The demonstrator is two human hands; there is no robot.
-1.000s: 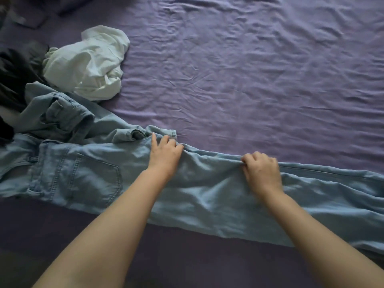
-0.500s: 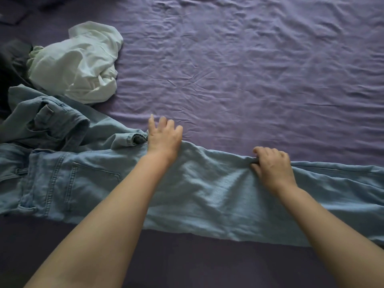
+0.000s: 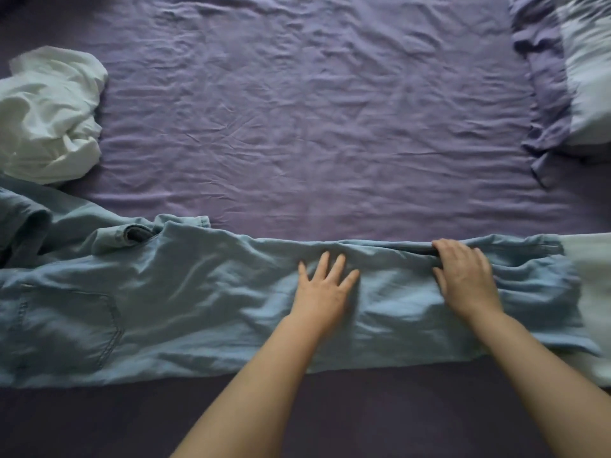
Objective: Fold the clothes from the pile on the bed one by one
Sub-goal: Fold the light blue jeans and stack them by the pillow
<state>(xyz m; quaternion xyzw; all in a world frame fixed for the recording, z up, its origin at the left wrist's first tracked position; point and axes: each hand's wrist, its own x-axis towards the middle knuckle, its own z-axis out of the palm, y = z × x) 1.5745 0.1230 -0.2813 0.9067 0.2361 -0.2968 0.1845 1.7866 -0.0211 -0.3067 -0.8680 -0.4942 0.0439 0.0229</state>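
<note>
I see the wrinkled purple bed point(image 3: 314, 110) with soft pale-blue jeans point(image 3: 198, 302) now stretched flatter across its near edge. My left hand point(image 3: 325, 287) has slid rightward, fingers splayed flat; my right hand point(image 3: 464, 276) pinches the leg's far fold.

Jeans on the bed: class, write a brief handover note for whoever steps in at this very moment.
Left hand: open, fingers spread flat on the jeans, mid-leg.
Right hand: fingers curled over the far edge of the leg, gripping it.
The jeans lie lengthwise across the purple sheet, waist to the left, not yet folded.
A crumpled white garment waits at far left.
Left: smooth and fold the jeans, then the rest.
</note>
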